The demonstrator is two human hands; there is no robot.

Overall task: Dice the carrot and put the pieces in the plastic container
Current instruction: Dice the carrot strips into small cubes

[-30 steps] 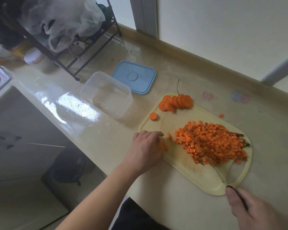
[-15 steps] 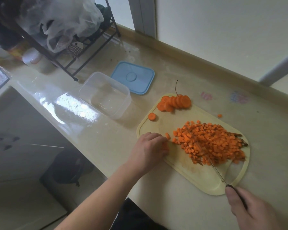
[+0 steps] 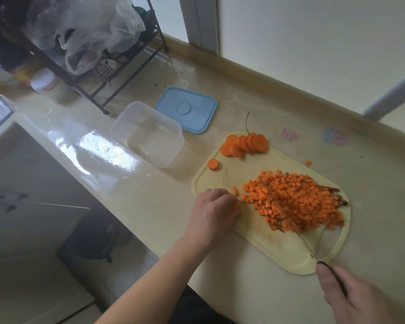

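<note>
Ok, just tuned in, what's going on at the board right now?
A person is dicing carrot on the cutting board. The right hand grips a knife whose blade reaches into the pile of diced carrot, while the left hand holds a few pieces at the board's near-left edge. A row of carrot slices is uncut. The plastic container holds no carrot, its blue lid beside it.

Glossy beige counter (image 3: pixel 131 183) — white wall (image 3: pixel 313 43), black wire rack (image 3: pixel 84 73)

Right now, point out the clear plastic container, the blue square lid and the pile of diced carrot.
Clear plastic container (image 3: pixel 147 134): head view, its bare floor.
Blue square lid (image 3: pixel 186 109): head view, its centre circle.
Pile of diced carrot (image 3: pixel 295 202): head view, the heap's middle.
</note>
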